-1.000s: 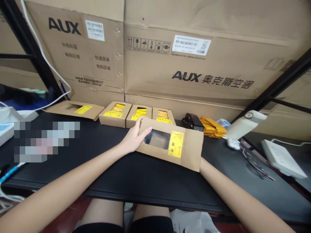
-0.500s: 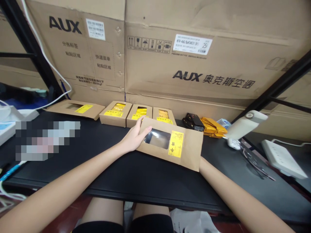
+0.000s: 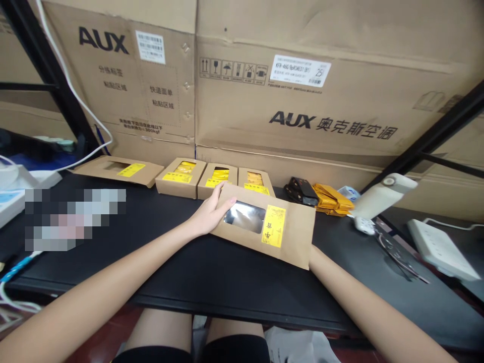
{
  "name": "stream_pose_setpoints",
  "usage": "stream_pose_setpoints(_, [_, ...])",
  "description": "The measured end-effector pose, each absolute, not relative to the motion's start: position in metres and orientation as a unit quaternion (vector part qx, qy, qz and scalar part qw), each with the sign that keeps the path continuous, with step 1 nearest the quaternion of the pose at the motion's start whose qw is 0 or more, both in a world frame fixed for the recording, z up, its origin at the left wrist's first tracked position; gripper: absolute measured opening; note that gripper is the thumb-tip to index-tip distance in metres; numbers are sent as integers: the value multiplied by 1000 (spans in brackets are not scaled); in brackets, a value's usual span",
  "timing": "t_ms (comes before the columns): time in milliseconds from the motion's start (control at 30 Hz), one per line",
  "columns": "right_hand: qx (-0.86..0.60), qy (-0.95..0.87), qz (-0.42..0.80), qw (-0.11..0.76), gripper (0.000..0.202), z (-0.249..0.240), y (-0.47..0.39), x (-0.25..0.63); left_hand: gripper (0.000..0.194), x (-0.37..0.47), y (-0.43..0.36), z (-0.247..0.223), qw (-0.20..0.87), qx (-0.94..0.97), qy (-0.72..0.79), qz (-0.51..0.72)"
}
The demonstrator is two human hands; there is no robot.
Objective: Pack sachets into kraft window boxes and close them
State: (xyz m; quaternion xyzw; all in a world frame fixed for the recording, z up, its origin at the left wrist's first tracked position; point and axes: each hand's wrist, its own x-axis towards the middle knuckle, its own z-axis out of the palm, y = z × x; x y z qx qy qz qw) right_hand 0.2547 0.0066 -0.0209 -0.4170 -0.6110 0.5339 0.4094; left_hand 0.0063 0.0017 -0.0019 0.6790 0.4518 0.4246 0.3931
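Note:
Over the black table, my left hand (image 3: 212, 214) grips the left end of a brown kraft window box (image 3: 289, 237), thumb on its front beside the clear window. The box is tilted and bears a yellow label (image 3: 274, 226). My right forearm (image 3: 325, 266) reaches behind the box's right end, which hides my right hand and its fingers. Just beyond stand three filled kraft boxes showing yellow packets: a left one (image 3: 177, 189), a middle one (image 3: 203, 190) and a right one (image 3: 267, 182). Further left lies a flattened kraft box (image 3: 102, 169).
Black packets (image 3: 300, 190) and orange packets (image 3: 333, 198) lie at the back right, beside a leaning cream bottle (image 3: 380, 194). Eyeglasses (image 3: 397, 254) and a white power strip (image 3: 442, 250) are on the right. Large AUX cartons (image 3: 234, 111) form a wall behind.
The window box has shifted very slightly, its right end a little lower and to the left, and the reflection in its window differs. My left hand keeps its hold.

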Motion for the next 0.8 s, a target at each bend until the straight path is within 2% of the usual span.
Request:
stream_pose_setpoints(233, [-419, -613, 548, 386, 32, -18, 6, 255, 74, 7, 2, -2, 399, 680, 439, 431])
stream_pose_setpoints(800, [-418, -603, 556, 390, 32, -17, 4, 251, 71, 7, 1, -2, 400, 679, 436, 436])
